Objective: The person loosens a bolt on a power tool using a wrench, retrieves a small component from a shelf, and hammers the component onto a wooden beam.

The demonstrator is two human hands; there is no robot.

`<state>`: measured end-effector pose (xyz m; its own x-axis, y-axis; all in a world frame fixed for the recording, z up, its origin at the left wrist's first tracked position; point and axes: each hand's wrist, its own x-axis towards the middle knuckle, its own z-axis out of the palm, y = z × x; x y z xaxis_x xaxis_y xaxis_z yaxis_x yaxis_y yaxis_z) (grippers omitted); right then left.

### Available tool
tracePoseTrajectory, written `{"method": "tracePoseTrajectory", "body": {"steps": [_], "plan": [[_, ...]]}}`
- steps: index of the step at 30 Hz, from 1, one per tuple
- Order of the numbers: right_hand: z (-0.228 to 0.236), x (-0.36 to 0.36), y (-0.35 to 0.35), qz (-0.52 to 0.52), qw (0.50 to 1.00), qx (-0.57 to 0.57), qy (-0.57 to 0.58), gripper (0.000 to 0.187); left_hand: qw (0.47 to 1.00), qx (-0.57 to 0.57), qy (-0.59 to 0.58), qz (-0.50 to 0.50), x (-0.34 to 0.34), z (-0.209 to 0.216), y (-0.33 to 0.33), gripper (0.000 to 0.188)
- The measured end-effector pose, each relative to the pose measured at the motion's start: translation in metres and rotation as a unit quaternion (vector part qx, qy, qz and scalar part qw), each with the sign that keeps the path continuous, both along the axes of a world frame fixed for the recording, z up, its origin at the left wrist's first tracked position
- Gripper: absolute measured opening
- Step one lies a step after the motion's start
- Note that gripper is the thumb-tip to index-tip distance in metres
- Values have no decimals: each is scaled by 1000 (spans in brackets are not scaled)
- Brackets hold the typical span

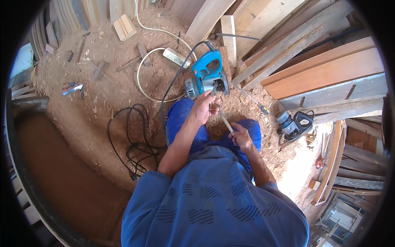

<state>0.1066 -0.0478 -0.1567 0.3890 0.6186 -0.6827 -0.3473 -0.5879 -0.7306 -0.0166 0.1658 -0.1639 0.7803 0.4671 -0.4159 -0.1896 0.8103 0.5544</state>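
Gripping narrow metal tool [225,123] in right hand [241,136], with fingers closed round its lower end. Holding left hand [203,108] at near side of blue power tool [210,68], with fingers bent; cannot tell whether gripping a part there or only touching. Finding blue power tool on sawdust-strewn floor [92,136], just beyond knees [180,115]. Noting also, to the right, yellow-and-black-handled screwdriver [263,109] and, farther over, second power tool [291,126].

Pwr tool [202,74] ptly hidden behind L hand [203,108], metal tool [225,122] ptly in R hand [242,138]
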Motion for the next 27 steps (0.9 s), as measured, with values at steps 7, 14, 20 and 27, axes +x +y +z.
{"method": "tracePoseTrajectory", "body": {"steps": [7,14,20,27], "plan": [[-36,-2,24,-55,997,6,-47,30,994,74,81,0,3,2,-8,53],[-79,1,48,-99,989,106,-21,31,959,239,142,-63,-7,-43,-35,64],[-88,10,53,-118,987,106,9,35,915,371,154,-33,-8,-53,-49,64],[-128,30,65,-7,994,70,-83,34,999,-20,38,18,-5,6,-2,51]]}}
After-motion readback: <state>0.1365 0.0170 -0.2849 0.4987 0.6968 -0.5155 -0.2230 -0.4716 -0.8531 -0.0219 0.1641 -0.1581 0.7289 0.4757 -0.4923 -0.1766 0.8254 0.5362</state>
